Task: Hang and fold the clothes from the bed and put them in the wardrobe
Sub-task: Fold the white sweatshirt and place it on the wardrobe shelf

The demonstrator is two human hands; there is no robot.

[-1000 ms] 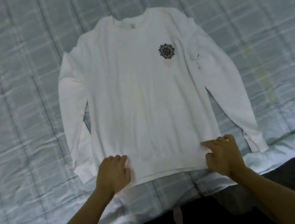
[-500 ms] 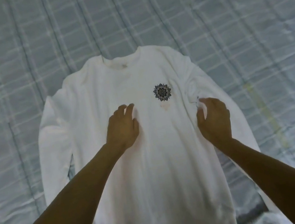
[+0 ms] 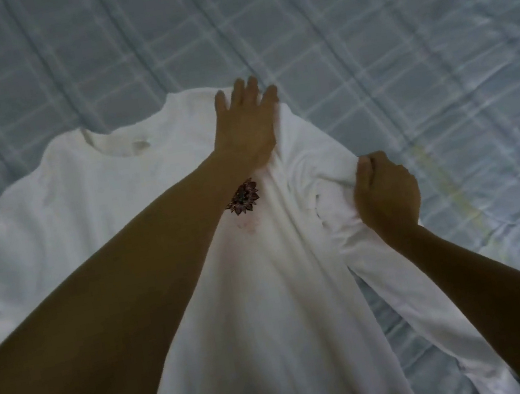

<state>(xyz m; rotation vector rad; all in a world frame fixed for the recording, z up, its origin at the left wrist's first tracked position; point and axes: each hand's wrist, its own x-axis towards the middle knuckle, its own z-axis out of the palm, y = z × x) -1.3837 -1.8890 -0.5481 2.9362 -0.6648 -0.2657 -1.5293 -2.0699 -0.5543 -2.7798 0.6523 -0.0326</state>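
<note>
- The sweatshirt (image 3: 115, 203) lies face up on the bed (image 3: 397, 36), with the collar (image 3: 112, 145) away from the person and the emblem (image 3: 243, 198) showing.
- Change: both hands have left the hem and moved up to the garment's right side.
- The left hand (image 3: 247, 126) lies flat, fingers straight and spread, pressing down the shoulder (image 3: 296, 135) beside the collar.
- The right hand (image 3: 384, 189) is curled tight round a bunch of the upper sleeve (image 3: 380, 266), raising it off the bed.
- Meaning: smoothing appears finished. The first sleeve fold is probably starting, with the left hand as anchor.
- Remaining: no fold is made yet. The wardrobe is out of view.
</note>
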